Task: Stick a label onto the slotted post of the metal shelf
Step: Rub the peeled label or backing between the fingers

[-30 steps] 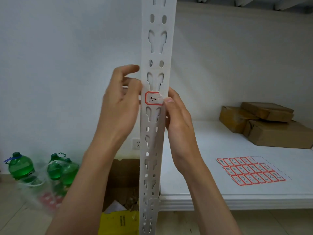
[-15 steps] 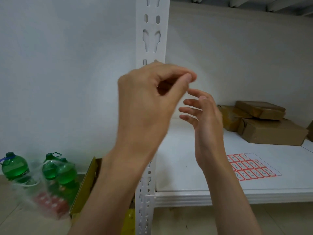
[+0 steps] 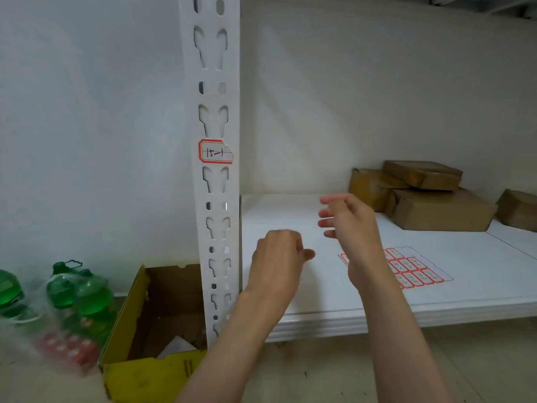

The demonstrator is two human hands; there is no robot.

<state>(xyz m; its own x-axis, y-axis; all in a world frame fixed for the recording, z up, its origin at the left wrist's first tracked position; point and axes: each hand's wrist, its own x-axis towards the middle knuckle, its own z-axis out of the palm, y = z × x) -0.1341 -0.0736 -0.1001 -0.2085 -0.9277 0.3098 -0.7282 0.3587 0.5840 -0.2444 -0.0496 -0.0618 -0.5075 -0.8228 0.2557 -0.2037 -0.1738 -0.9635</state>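
The left hand (image 3: 277,254) is hovering over the shelf (image 3: 436,303) with fingers loosely curled, holding nothing; the right hand (image 3: 353,228), at its two o'clock, is spreading relaxed, empty fingers. At ten o'clock the label (image 3: 216,151) is sitting stuck on the slotted post (image 3: 215,199), with the label sheet (image 3: 412,271) lying at four o'clock

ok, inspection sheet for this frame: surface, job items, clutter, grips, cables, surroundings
Surface: white shelf, label sheet lying on it.
Job items: label stuck on post, top right corner torn.
Clutter: brown parcels at shelf back.
Grips: left hand loosely curled, right hand open, both off the post, holding nothing.
Cables: nothing seen.
Surroundings: green bottles, open yellow box on floor.
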